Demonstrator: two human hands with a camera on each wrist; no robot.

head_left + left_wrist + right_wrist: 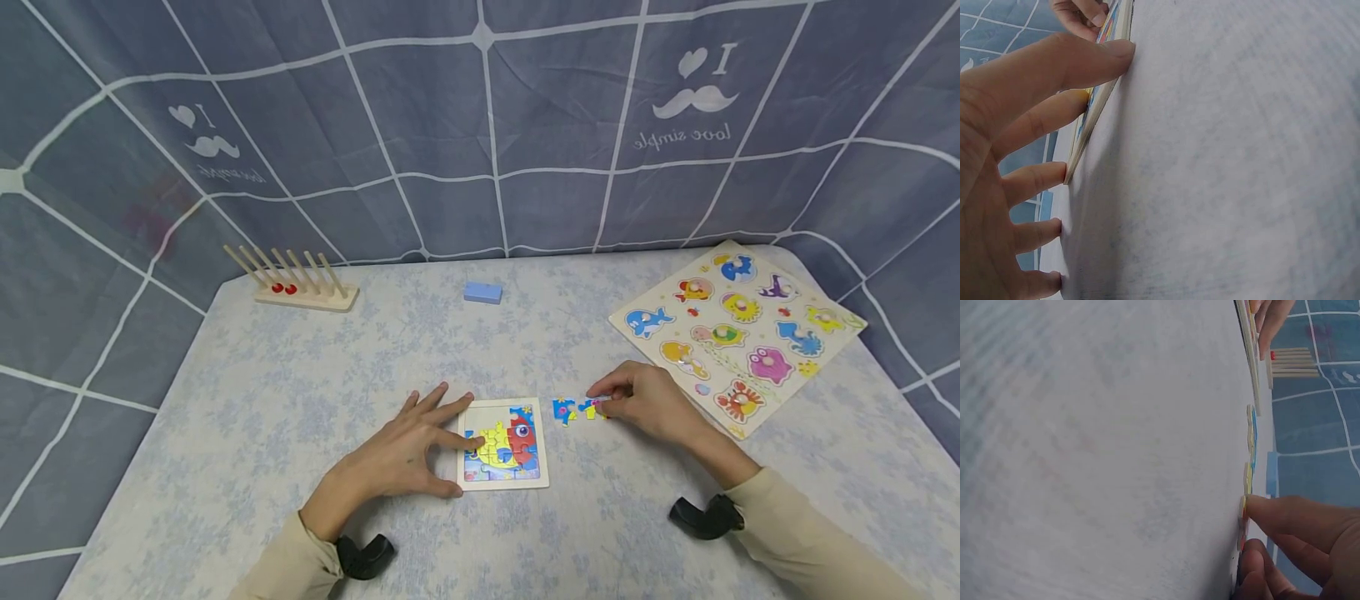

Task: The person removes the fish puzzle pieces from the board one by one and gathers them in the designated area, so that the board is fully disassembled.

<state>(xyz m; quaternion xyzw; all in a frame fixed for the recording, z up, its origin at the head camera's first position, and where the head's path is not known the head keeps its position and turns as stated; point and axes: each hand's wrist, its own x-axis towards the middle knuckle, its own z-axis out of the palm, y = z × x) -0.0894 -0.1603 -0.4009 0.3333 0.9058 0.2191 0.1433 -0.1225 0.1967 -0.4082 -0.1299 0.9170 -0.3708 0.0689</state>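
A jigsaw puzzle in a pale wooden tray (543, 446) lies on the table, showing part of a yellow and red fish. The left hand (405, 450) is spread at its left side, index finger touching the yellow pieces and thumb at the lower left edge. In the left wrist view, the straight fingers (1035, 181) reach the tray's rim and the tabletop. To the right of the tray lies a blue and yellow puzzle piece (563, 411). Beside it the right hand (648, 402) pinches another puzzle piece (1242, 522) at table level, its picture partly hidden by fingers.
A board of sea-animal knob pieces (720, 312) lies at the right, close beyond the right hand. A wooden peg rack (318, 298) with two red beads stands at the back left. A blue block (483, 292) sits at the back middle, before a grey checked curtain (450, 125).
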